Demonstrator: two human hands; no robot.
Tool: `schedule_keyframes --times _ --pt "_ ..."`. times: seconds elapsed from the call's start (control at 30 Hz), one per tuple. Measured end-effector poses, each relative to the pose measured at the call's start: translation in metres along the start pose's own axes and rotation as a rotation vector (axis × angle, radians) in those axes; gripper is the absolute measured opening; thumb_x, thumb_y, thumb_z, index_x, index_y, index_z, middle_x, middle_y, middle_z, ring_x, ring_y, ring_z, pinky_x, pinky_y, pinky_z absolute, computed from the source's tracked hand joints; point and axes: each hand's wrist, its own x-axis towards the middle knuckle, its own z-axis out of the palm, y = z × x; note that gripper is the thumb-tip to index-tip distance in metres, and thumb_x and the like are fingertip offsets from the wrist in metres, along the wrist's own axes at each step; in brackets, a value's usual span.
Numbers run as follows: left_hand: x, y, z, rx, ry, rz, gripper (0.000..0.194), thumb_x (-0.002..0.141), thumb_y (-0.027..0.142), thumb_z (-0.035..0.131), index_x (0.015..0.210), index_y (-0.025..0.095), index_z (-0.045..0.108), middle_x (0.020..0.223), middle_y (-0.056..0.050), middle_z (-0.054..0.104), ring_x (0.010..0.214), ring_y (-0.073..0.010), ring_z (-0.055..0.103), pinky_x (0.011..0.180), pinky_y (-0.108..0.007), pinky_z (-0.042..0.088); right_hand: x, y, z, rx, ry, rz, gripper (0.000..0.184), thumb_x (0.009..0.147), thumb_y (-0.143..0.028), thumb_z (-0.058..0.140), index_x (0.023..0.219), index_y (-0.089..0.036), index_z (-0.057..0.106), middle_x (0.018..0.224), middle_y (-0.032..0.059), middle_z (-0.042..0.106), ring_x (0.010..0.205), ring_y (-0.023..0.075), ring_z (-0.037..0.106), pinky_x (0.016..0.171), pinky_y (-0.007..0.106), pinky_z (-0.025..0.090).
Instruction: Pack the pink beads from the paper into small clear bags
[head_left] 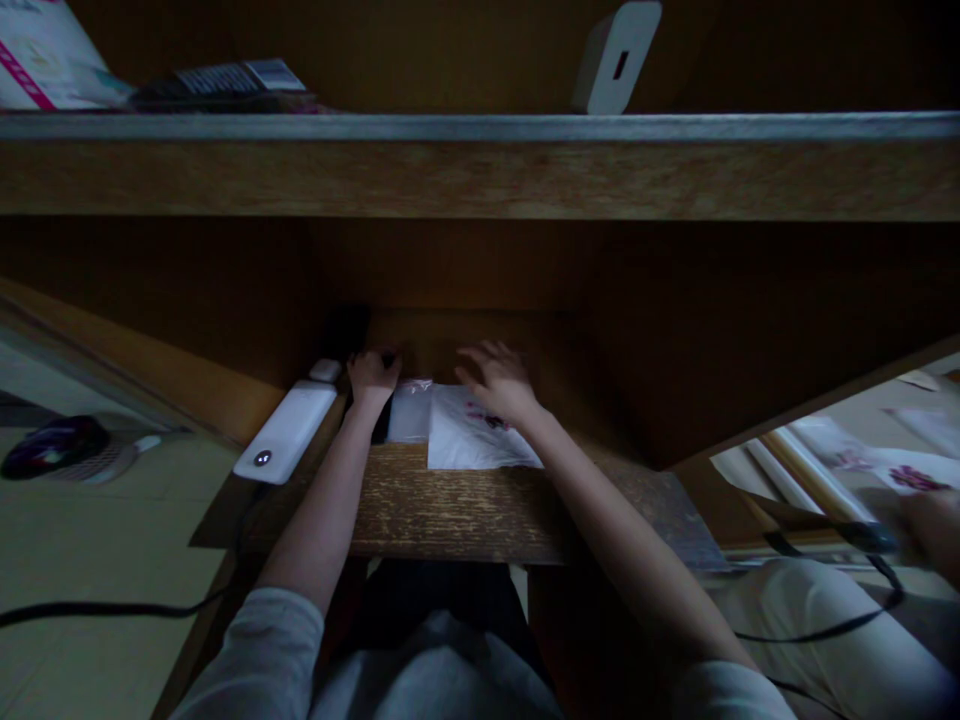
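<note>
My left hand (373, 378) reaches into the lower compartment with its fingers curled at the edge of something dark, which I cannot make out. A clear plastic packet (410, 414) lies just right of that hand. Beside the packet is a thin white sheet (469, 440) with a dark reddish pattern, lying flat over the wooden board. My right hand (501, 382) hovers over or rests on the sheet's far right part, fingers spread and slightly blurred. Whether it touches the sheet is unclear.
A white power bank (289, 430) with a cable lies left of my forearm. Above runs a shelf edge (480, 170), carrying a white adapter (621, 60) and a dark packet (225, 85). At right, another person's hand (934, 530) is near a patterned white sheet (911, 472).
</note>
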Motion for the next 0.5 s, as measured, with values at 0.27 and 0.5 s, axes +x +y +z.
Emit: schedule_keyframes --times 0.27,0.5 --pt "-0.016 0.042 -0.014 -0.138 0.109 0.152 0.02 0.084 0.031 0.048 0.091 0.019 0.063 0.091 -0.006 0.067 0.089 -0.0242 0.058 0.087 -0.038 0.035 -0.011 0.081 -0.002 -0.2 -0.012 0.459 0.042 0.086 -0.044 0.041 0.11 -0.017 0.062 0.11 0.0132 0.058 0.107 0.0296 0.046 0.089 0.043 0.034" --pt "-0.034 0.068 -0.007 -0.255 0.042 0.248 0.011 0.082 0.026 0.052 0.088 0.021 0.061 0.09 -0.003 0.066 0.089 -0.0217 0.056 0.087 -0.037 0.034 -0.022 0.089 0.009 -0.243 -0.052 0.485 0.049 0.083 -0.052 0.042 0.114 -0.019 0.06 0.116 0.0151 0.054 0.11 0.0329 0.041 0.088 0.045 0.034"
